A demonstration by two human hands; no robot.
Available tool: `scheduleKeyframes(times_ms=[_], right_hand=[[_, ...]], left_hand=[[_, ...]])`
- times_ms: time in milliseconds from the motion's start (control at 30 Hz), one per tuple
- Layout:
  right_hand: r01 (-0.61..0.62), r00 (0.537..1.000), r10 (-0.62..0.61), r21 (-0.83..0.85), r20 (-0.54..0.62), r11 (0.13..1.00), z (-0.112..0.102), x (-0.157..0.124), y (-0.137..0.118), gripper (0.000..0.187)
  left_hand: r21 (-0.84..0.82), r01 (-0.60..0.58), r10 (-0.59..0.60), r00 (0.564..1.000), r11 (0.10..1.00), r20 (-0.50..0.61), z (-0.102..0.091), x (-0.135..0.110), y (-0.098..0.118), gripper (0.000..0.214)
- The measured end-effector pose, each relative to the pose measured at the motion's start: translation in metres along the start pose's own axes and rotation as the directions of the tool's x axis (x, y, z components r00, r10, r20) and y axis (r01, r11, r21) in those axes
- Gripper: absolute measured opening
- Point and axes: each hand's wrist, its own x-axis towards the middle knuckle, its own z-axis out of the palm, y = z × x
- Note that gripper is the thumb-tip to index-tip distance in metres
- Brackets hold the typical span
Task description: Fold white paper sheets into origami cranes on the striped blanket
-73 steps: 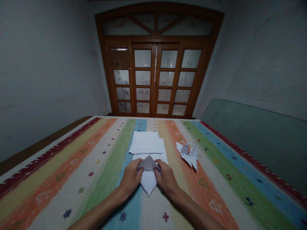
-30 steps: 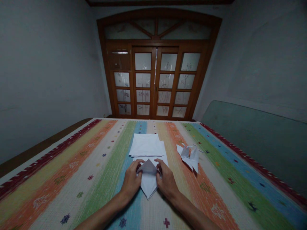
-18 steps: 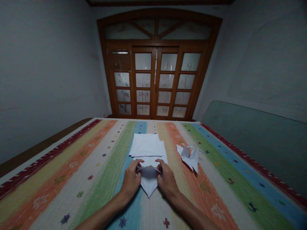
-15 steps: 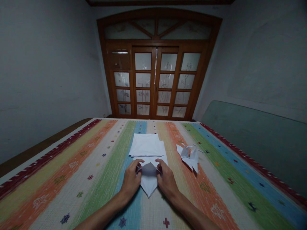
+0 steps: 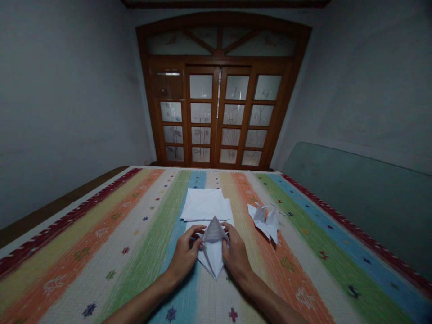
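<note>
Both my hands rest on a folded white paper piece (image 5: 212, 247), an origami form with a long point towards me and a raised, shaded flap peaking away from me. My left hand (image 5: 184, 257) pinches its left side, and my right hand (image 5: 236, 258) holds its right side. Just beyond it lies a stack of white paper sheets (image 5: 202, 204), partly under the folded piece. To the right sits a folded paper crane (image 5: 265, 222), untouched by either hand.
Everything lies on a striped multicoloured woven cover (image 5: 135, 252) with red-bordered edges. A wooden door with frosted glass panes (image 5: 216, 112) stands beyond it. A green padded panel (image 5: 354, 202) rises along the right side.
The paper's top flap has risen from a low fold into a raised peak. My fingers have drawn in on its sides, and the folded piece has shifted slightly towards the far side.
</note>
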Motion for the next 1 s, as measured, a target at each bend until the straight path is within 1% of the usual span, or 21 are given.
scheduleKeyframes(times_ms=[100, 233, 300, 367, 433, 500, 567, 633, 767, 900, 1000], right_hand=[[-0.025, 0.999, 0.024, 0.035, 0.022, 0.999, 0.0, 0.001, 0.0, 0.046], [-0.061, 0.994, 0.051, 0.099, 0.1, 0.993, -0.001, 0.001, -0.002, 0.047], [-0.076, 0.99, 0.058, 0.14, 0.132, 0.987, -0.002, 0.001, -0.003, 0.046], [-0.11, 0.984, 0.078, 0.204, 0.158, 0.973, -0.003, 0.001, -0.004, 0.041], [-0.156, 0.976, 0.1, 0.298, 0.195, 0.942, -0.004, 0.002, -0.004, 0.036], [-0.204, 0.963, 0.11, 0.406, 0.244, 0.891, -0.006, 0.004, -0.002, 0.034], [-0.252, 0.95, 0.114, 0.492, 0.292, 0.834, -0.007, 0.005, 0.001, 0.035], [-0.27, 0.944, 0.11, 0.54, 0.311, 0.797, -0.009, 0.006, 0.004, 0.038], [-0.266, 0.946, 0.109, 0.538, 0.306, 0.8, -0.009, 0.008, 0.006, 0.038], [-0.333, 0.92, 0.152, 0.512, 0.362, 0.792, -0.008, 0.01, 0.005, 0.037], [-0.36, 0.902, 0.165, 0.487, 0.398, 0.796, -0.009, 0.011, 0.005, 0.028]], left_hand=[[0.0, 0.036, -0.036, 0.999, 0.999, -0.02, 0.0, 0.003, -0.009, 0.034], [0.073, 0.037, -0.034, 0.999, 0.997, -0.043, -0.001, 0.004, -0.012, 0.037], [0.114, 0.032, -0.027, 0.998, 0.993, -0.05, -0.002, 0.004, -0.01, 0.032], [0.168, 0.02, -0.011, 0.999, 0.986, -0.053, -0.005, 0.005, -0.008, 0.025], [0.229, -0.001, 0.015, 0.998, 0.973, -0.059, -0.007, 0.005, -0.006, 0.018], [0.266, -0.013, 0.032, 0.997, 0.964, -0.07, -0.01, 0.006, -0.005, 0.016], [0.242, -0.005, 0.026, 0.996, 0.97, -0.082, -0.012, 0.007, -0.005, 0.016], [0.181, 0.012, 0.003, 0.997, 0.983, -0.081, -0.013, 0.008, -0.006, 0.016], [0.088, 0.041, -0.037, 0.998, 0.995, -0.052, -0.014, 0.009, -0.008, 0.017], [0.014, 0.05, -0.05, 0.998, 0.999, -0.025, -0.014, 0.009, -0.009, 0.018], [-0.031, 0.055, -0.055, 0.998, 0.998, -0.009, -0.014, 0.009, -0.009, 0.018]])
